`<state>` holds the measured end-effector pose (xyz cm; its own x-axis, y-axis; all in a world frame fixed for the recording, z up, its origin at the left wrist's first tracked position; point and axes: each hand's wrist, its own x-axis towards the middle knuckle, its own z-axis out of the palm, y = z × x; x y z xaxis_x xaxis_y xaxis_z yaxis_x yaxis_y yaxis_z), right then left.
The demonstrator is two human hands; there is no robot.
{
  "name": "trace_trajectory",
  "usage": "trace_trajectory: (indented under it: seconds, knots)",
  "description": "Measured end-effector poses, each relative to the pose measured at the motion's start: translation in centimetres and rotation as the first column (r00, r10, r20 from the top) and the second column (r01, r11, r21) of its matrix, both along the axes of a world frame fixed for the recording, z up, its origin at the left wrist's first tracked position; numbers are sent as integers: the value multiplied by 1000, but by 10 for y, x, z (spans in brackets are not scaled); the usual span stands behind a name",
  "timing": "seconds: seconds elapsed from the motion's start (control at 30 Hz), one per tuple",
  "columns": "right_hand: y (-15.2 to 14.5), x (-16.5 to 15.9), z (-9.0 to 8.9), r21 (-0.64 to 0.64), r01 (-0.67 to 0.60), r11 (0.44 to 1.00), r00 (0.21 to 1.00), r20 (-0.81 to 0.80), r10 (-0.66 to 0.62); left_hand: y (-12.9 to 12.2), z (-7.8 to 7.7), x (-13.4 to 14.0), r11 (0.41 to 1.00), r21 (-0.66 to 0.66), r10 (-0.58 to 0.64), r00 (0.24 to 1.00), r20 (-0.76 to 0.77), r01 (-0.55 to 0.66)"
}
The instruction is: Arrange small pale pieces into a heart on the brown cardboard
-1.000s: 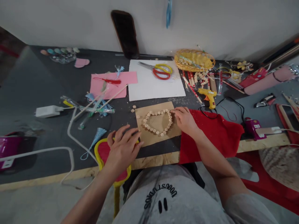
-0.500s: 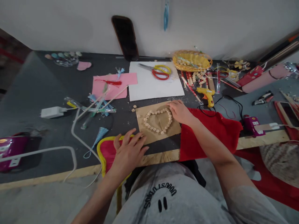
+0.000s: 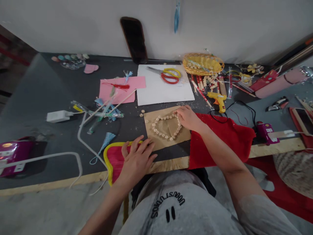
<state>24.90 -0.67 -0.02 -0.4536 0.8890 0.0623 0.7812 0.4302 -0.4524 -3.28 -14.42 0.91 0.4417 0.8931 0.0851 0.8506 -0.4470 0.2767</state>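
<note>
A heart-shaped outline of small pale flower-shaped pieces (image 3: pixel 171 138) lies on a square of brown paper (image 3: pixel 160 145) in front of me. My right hand (image 3: pixel 187 117) is over the upper right of the paper, its thumb and fingers pinched at the heart's upper right curve. Whatever may be between those fingertips is too small and hidden to make out. My left hand (image 3: pixel 139 155) rests flat with fingers spread, partly on a red pad with yellow edging (image 3: pixel 114 155), its fingertips reaching the paper's lower left edge. Loose flower pieces (image 3: pixel 142 113) sit just left of the paper.
Red cloth (image 3: pixel 220 137) lies right of the paper, with a yellow glue gun (image 3: pixel 217 100) and its black cord behind. Scissors (image 3: pixel 168 75) lie on a white board (image 3: pixel 163 94). Beyond are a wicker basket (image 3: pixel 203 64) and a leaning phone (image 3: pixel 134 39). White cable (image 3: pixel 80 137) crosses the left side.
My right hand's fingertips have moved slightly down and left, from near the paper's top edge to the heart's curve. My left hand stays put. The whole view has shifted a little.
</note>
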Motion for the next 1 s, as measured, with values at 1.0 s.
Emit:
trace_trajectory:
  seconds: [1.0]
  knots:
    - [-10, 26, 15, 99, 95, 991, 992, -88, -87, -3, -4, 0, 1000, 29, -1, 1000, -21, 2]
